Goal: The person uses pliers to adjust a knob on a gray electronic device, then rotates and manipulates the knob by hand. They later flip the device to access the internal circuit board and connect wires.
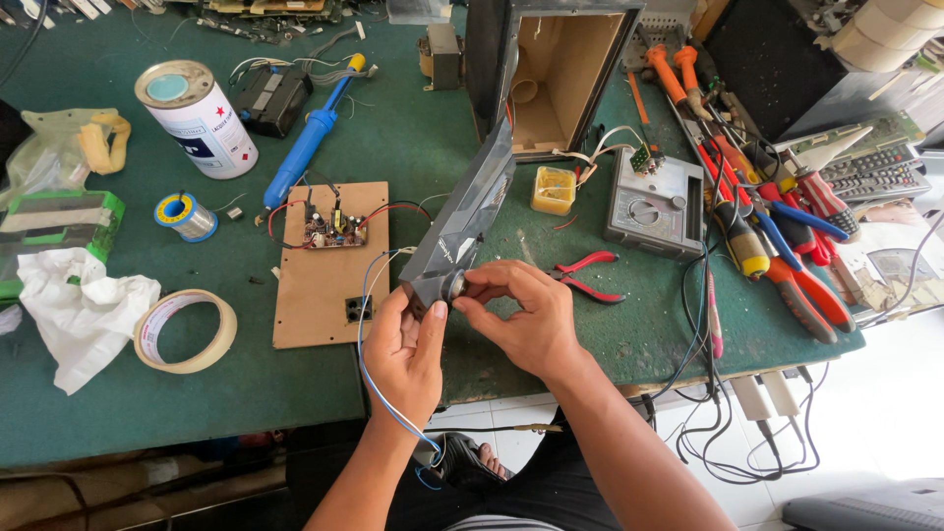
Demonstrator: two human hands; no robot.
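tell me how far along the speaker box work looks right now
Done: the wooden speaker box stands open and empty, its grey front panel off. In hand: the left hand steadies the panel's lower end while the right hand pinches its round knob. Left: the circuit board lies loose on its brown backboard, wires trailing.

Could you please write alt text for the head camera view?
Two bare hands, left hand and right hand, hold a grey plastic panel and pinch its knob over a green workbench; red pliers lie nearby.
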